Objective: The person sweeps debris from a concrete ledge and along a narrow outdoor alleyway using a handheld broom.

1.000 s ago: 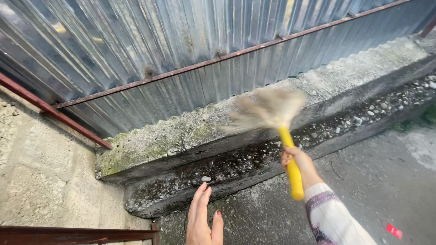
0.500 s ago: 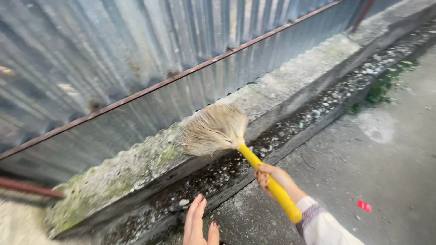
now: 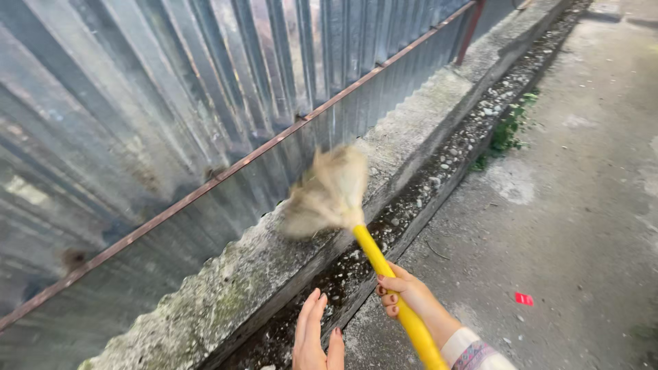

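Note:
My right hand (image 3: 402,292) grips the yellow handle (image 3: 391,288) of a broom. Its pale bristle head (image 3: 327,192) is blurred and lies against the mossy concrete ledge (image 3: 260,267) at the foot of a corrugated metal fence (image 3: 171,103). My left hand (image 3: 316,336) hovers flat at the bottom of the view, fingers together and pointing up, holding nothing, just above the dirty gutter strip (image 3: 411,205) below the ledge.
A rusty rail (image 3: 226,171) runs along the fence. Pebbles and dirt fill the gutter strip, with green weeds (image 3: 507,133) farther along. Grey concrete ground (image 3: 576,226) spreads to the right, with a small red scrap (image 3: 524,299) on it.
The view has swung left to right along the fence. The broom head swept along the ledge and is blurred again. My left hand stays low and flat.

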